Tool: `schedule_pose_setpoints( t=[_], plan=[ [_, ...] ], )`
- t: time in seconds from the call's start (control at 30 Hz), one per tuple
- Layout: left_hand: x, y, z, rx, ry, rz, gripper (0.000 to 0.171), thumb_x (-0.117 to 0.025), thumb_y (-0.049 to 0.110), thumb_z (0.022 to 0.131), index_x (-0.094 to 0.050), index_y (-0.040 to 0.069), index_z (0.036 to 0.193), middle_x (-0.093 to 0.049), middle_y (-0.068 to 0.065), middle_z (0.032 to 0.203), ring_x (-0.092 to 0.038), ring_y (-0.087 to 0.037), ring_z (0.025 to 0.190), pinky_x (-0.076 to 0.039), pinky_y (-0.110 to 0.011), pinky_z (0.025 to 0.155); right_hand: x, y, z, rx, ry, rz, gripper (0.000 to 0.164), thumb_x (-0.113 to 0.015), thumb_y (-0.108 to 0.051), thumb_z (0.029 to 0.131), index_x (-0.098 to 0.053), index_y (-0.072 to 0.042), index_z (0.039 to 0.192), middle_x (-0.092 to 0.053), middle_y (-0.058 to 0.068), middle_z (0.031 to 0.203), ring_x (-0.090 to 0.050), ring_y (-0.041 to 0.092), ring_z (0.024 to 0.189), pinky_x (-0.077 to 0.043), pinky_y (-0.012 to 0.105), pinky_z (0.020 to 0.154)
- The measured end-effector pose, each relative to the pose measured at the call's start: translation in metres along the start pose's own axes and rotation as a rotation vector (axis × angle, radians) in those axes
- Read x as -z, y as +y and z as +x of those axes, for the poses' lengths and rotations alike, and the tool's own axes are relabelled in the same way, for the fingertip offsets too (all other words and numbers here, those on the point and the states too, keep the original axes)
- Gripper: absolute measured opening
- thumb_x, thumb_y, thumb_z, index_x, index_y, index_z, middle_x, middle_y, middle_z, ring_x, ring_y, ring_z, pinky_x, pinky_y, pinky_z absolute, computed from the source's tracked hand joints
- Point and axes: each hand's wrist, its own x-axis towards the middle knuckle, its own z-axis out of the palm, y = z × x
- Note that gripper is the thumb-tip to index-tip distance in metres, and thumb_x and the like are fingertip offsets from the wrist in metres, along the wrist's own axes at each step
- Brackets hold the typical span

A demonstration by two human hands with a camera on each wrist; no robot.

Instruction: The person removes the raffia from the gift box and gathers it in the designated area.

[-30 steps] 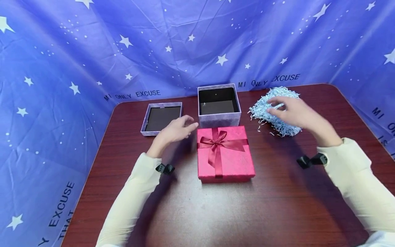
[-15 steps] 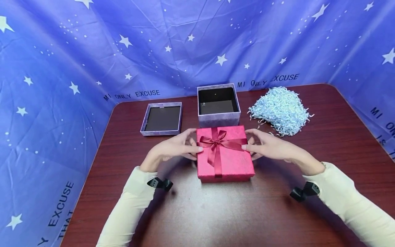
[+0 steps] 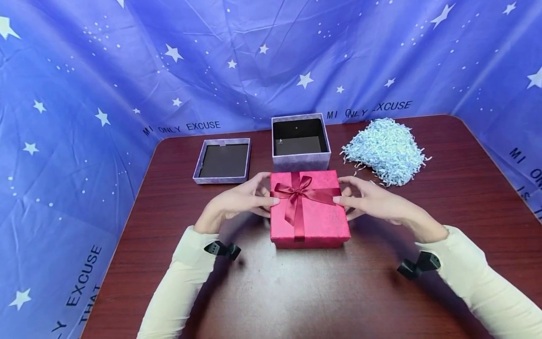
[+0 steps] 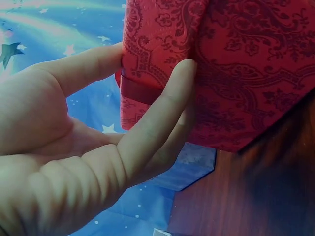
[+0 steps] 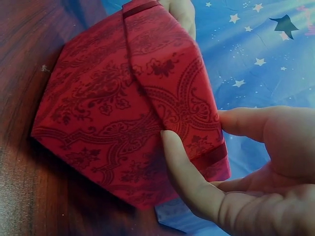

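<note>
"Where's the square red patterned gift box (image 3: 317,223) with the dark red satin bow (image 3: 299,190)?"

"Between the hands, at the middle of the reddish-brown wooden tabletop (image 3: 271,296). It's just right of the left hand (image 3: 237,200) and just left of the right hand (image 3: 378,202)."

"What are the hands doing?"

"Both pinch it from opposite sides, thumbs on its top, fingers down its side walls."

"And beyond it?"

"An open, square lavender box (image 3: 302,163) with a black inside, just behind. A shallow lavender tray (image 3: 220,180) sits to the left, a fluffy pale-blue shredded-paper heap (image 3: 387,150) to the right."
</note>
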Motion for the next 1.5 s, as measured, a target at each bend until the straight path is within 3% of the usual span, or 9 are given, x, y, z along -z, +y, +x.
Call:
schedule_pose_setpoints(
  t=[0.43,0.7,0.8,0.93,1.0,1.17,1.23,1.37,1.5],
  plan=[
    [0.0,0.008,-0.001,-0.005,-0.003,-0.035,0.075,-0.063,0.003,0.09,-0.015,0.016,0.146,-0.046,-0.015,0.1,-0.062,-0.021,0.084,-0.057,-0.046,0.084,0.004,-0.012,-0.005,0.034,0.04,-0.024,0.066,-0.064,-0.02,0.092,-0.026,0.0,0.142,-0.052,0.02,0.101,-0.066,0.021,0.084,-0.06,0.041,0.073],
    [0.005,0.016,-0.008,-0.069,-0.012,-0.046,0.071,-0.058,0.005,0.093,-0.014,0.015,0.148,-0.047,-0.015,0.106,-0.064,-0.023,0.087,-0.056,-0.046,0.086,0.007,-0.022,-0.008,0.04,0.085,0.006,0.061,-0.057,-0.026,0.097,-0.027,0.001,0.142,-0.054,0.021,0.107,-0.067,0.02,0.086,-0.06,0.04,0.074],
    [0.007,0.023,-0.012,-0.117,0.033,-0.065,0.067,-0.058,0.003,0.091,-0.02,0.008,0.146,-0.047,-0.014,0.107,-0.064,-0.021,0.089,-0.055,-0.046,0.088,0.008,-0.027,-0.008,0.05,0.124,0.033,0.057,-0.053,-0.03,0.099,-0.032,0.004,0.139,-0.057,0.019,0.111,-0.068,0.017,0.087,-0.059,0.039,0.076],
    [0.012,0.033,-0.016,-0.154,0.121,-0.051,0.048,-0.059,0.003,0.091,-0.04,-0.007,0.134,-0.056,-0.013,0.107,-0.064,-0.018,0.091,-0.051,-0.044,0.095,0.007,-0.038,-0.008,0.065,0.193,0.05,0.051,-0.055,-0.03,0.098,-0.041,0.007,0.13,-0.064,0.006,0.104,-0.069,0.015,0.085,-0.059,0.033,0.079],
    [0.015,0.037,-0.019,-0.163,0.157,-0.025,0.04,-0.06,0.005,0.091,-0.048,-0.009,0.127,-0.061,-0.011,0.105,-0.065,-0.017,0.093,-0.05,-0.042,0.098,0.006,-0.045,-0.009,0.081,0.225,0.039,0.049,-0.056,-0.03,0.097,-0.044,0.007,0.127,-0.065,0.001,0.1,-0.069,0.014,0.085,-0.058,0.029,0.08],
    [0.021,0.048,-0.032,-0.237,0.253,0.084,0.037,-0.065,0.007,0.089,-0.055,-0.003,0.123,-0.064,-0.006,0.101,-0.065,-0.012,0.092,-0.055,-0.026,0.084,0.002,-0.062,-0.013,0.163,0.289,-0.005,0.047,-0.061,-0.028,0.094,-0.048,0.004,0.125,-0.061,0.004,0.106,-0.069,0.013,0.088,-0.056,0.023,0.083],
    [0.023,0.052,-0.037,-0.289,0.292,0.153,0.04,-0.067,0.008,0.088,-0.055,0.002,0.125,-0.063,-0.004,0.103,-0.063,-0.012,0.093,-0.053,-0.023,0.078,0.0,-0.067,-0.013,0.199,0.339,-0.053,0.043,-0.065,-0.029,0.092,-0.053,-0.002,0.123,-0.062,0.002,0.107,-0.067,0.009,0.091,-0.055,0.02,0.082],
    [0.024,0.058,-0.043,-0.379,0.373,0.234,0.043,-0.069,0.009,0.087,-0.057,0.01,0.128,-0.064,-0.005,0.101,-0.063,-0.016,0.091,-0.055,-0.029,0.077,-0.007,-0.074,-0.011,0.319,0.454,-0.154,0.039,-0.072,-0.026,0.086,-0.059,-0.015,0.121,-0.063,-0.001,0.104,-0.061,0.01,0.095,-0.052,0.017,0.078],
    [0.026,0.059,-0.044,-0.433,0.402,0.19,0.042,-0.065,0.008,0.09,-0.056,0.011,0.131,-0.067,-0.012,0.094,-0.068,-0.019,0.084,-0.059,-0.036,0.077,-0.013,-0.078,-0.002,0.451,0.526,-0.19,0.045,-0.072,-0.016,0.086,-0.057,-0.019,0.129,-0.064,0.0,0.093,-0.062,0.012,0.084,-0.052,0.017,0.071]
  ],
)
